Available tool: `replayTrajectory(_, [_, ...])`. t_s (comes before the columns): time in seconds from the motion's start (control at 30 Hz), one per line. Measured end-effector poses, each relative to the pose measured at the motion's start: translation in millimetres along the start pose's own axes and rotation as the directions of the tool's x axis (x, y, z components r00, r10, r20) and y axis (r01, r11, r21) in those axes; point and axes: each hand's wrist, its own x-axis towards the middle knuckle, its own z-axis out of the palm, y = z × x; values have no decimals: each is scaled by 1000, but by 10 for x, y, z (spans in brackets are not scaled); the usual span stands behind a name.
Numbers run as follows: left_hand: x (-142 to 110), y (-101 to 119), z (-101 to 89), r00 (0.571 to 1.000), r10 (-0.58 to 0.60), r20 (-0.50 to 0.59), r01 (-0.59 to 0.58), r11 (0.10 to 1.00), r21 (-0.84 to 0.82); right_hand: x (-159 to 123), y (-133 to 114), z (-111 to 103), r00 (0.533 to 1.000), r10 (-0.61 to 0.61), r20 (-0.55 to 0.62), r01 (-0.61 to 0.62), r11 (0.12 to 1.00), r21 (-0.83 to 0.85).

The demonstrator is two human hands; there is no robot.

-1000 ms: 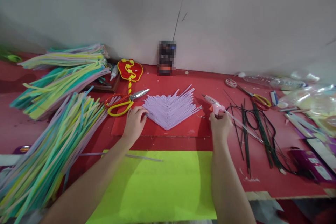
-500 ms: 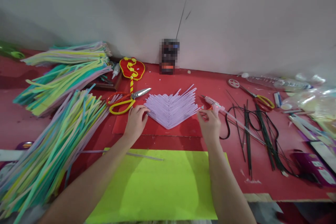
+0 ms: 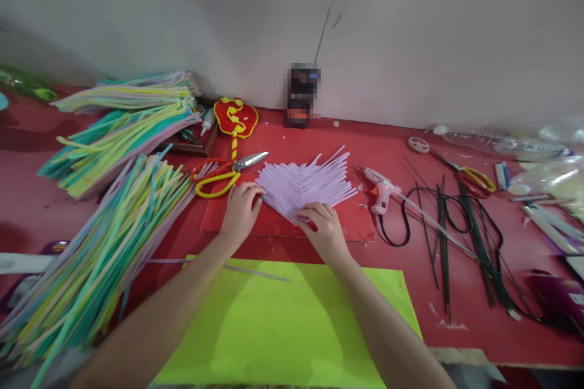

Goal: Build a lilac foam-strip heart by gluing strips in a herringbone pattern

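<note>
A fan of lilac pipe cleaners point(image 3: 305, 182), laid side by side in a V pattern with its point toward me, lies on a red board point(image 3: 351, 222). At its left edge my left hand point(image 3: 241, 209) is closed, thumb and forefinger pinching the stem ends. My right hand point(image 3: 323, 230) has its fingertips together on the lower point of the fan; they cover that tip. Yellow-handled scissors point(image 3: 214, 183) lie just beyond my left hand. A pink glue gun point(image 3: 384, 191) rests on the table to the right of the fan.
Bundles of coloured pipe cleaners point(image 3: 104, 243) fill the left side. A yellow-green sheet point(image 3: 292, 328) lies in front, with one loose lilac stem point(image 3: 260, 272) across it. Dark green stems point(image 3: 442, 243), a black cord, more scissors point(image 3: 477, 178) and a plastic bottle point(image 3: 502, 141) lie right.
My right hand has moved left and toward me, from beside the glue gun to the fan's lower point. My left hand stays at the fan's left edge. The view has shifted slightly.
</note>
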Motion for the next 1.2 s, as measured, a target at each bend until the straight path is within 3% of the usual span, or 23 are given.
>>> replayTrajectory(0.3, [-1,-29,16,999,29,-14,-29,1000,1,-17,27,32,999,-32,-4,32,998,-49])
replayTrajectory(0.63, [7,-73,41,999,24,-25,-25,999,-33,-34,6,57,998,53,28,-51,997,-51])
replayTrajectory(1.2, [23,-66,33,999,9,-48,-12,997,-73,-30,-7,44,996,80,44,-77,995,-59])
